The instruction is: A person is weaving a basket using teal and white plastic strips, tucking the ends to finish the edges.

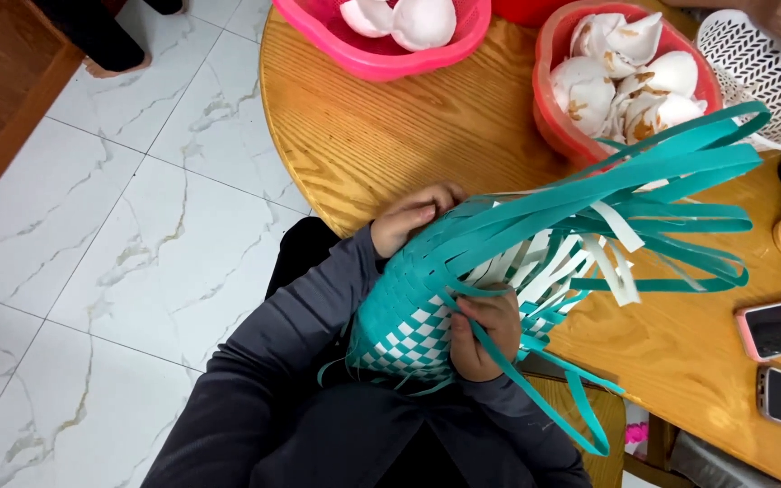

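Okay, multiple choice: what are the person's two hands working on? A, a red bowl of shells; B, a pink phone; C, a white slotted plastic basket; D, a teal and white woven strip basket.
D: the left hand and right hand both grip the half-woven teal and white basket, loose strips fanning out over the wooden table.

A single head-worn camera looks steeply down over the wearer's dark sleeves and lap, close above both hands (409,217) (481,333) and a half-woven teal-and-white basket (418,316). The view faces forward across a round wooden table (390,126), whose far side runs out of the top edge. White marble-patterned floor tiles (119,235) fill the left of the frame. No second view overlaps it.
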